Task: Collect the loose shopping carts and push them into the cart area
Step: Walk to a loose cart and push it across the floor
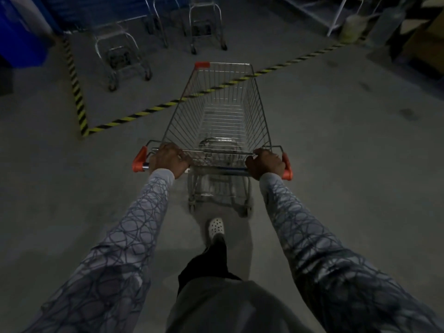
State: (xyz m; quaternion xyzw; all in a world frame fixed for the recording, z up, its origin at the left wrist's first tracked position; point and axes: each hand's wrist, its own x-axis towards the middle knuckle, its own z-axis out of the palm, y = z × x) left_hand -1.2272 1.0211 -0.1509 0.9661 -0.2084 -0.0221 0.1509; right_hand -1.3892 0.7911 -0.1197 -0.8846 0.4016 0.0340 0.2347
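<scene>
While dim light blurs the parked chrome carts (125,58) beyond yellow-and-black striped floor tape (134,115), the silver wire shopping cart (260,109) stands on grey concrete (336,140), long axis pointing away from the person, front wheels hidden; left hand (169,159) and right hand (265,164) each clench its handle bar (216,169).

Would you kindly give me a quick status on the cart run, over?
Left hand and right hand grip the handle. Cart at the striped tape. Parked carts ahead, left.

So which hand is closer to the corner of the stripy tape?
Left. The left hand grips the handle to the right of the tape corner; the right hand grips its other end, farther off.
</scene>
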